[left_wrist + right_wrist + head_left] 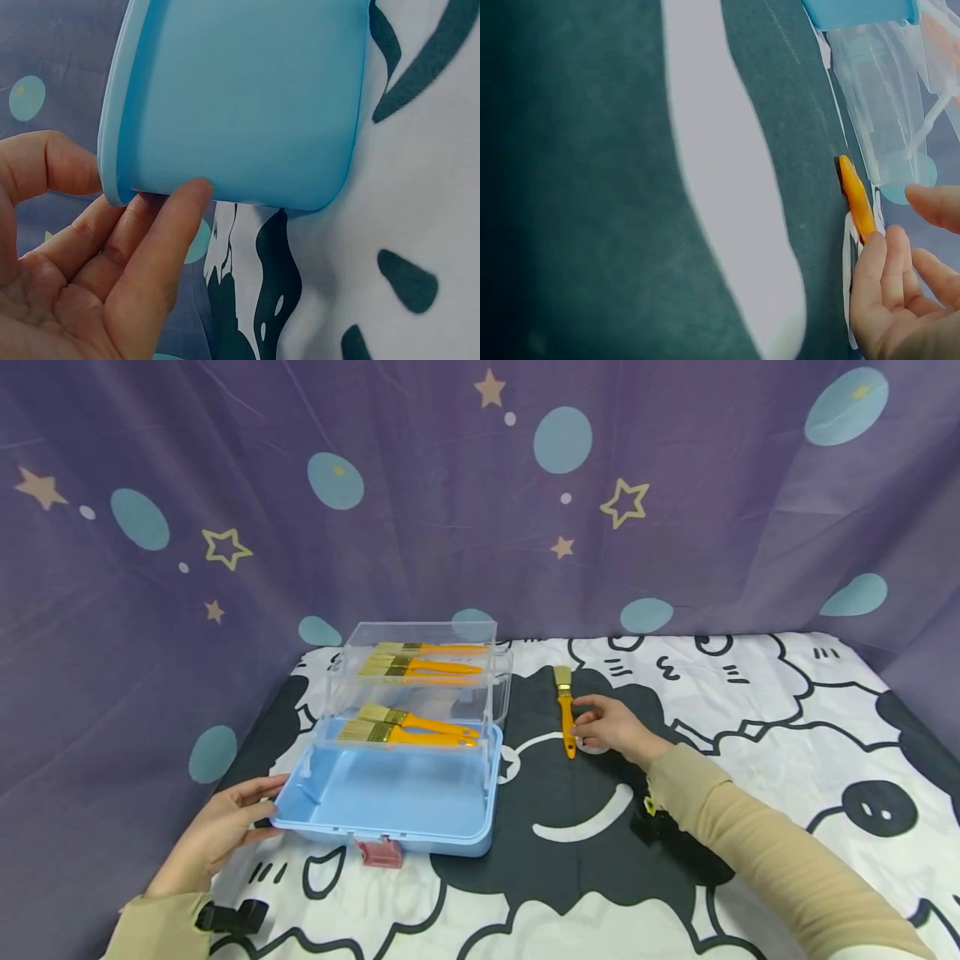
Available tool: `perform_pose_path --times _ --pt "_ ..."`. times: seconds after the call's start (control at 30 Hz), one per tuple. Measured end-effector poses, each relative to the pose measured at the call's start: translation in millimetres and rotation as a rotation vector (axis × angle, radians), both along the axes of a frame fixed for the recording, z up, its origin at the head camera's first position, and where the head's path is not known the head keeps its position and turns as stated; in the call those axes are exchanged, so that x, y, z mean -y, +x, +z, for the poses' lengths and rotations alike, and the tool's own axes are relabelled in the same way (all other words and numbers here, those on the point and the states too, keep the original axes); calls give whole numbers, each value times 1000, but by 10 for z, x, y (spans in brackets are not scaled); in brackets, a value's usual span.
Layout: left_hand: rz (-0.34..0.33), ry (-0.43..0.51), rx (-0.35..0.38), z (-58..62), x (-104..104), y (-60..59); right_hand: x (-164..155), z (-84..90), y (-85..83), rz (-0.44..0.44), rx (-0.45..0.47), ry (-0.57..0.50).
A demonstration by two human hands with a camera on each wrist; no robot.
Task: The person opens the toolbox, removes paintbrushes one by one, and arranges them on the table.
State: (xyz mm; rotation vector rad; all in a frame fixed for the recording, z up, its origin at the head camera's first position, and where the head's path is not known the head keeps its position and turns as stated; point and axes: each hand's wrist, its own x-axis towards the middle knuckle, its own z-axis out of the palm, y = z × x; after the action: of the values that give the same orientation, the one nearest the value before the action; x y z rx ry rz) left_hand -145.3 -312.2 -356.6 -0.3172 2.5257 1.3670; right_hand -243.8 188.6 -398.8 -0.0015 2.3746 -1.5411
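Loose paintbrush (564, 710) lies flat on the table (750, 710), right of the blue tiered box (390, 793). Right hand (611, 727) touches its orange handle, fingers relaxed, not yet closed. Left hand (221, 827) steadies the box corner, fingers straight. Advice: pinch mid-handle, lift level. Cartoon-print cloth; starry purple backdrop (450, 485).

The blue base of the storage box (390, 797) is made of smooth, slightly glossy plastic, and its upper trays (420, 681) are formed of clear, shiny plastic. The loose paintbrush (566, 714) is given a glossy orange handle, a brass-coloured metal ferrule and pale bristles; the brushes in the trays (408, 731) are finished alike. The table is covered with a matt printed cloth (750, 727), and a soft, creased purple fabric backdrop (450, 527) is hung behind.
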Motion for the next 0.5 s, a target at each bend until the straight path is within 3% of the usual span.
perform_pose_path --times 0.5 --pt "-5 10 4 1 6 2 -48 6 6 -36 25 -39"
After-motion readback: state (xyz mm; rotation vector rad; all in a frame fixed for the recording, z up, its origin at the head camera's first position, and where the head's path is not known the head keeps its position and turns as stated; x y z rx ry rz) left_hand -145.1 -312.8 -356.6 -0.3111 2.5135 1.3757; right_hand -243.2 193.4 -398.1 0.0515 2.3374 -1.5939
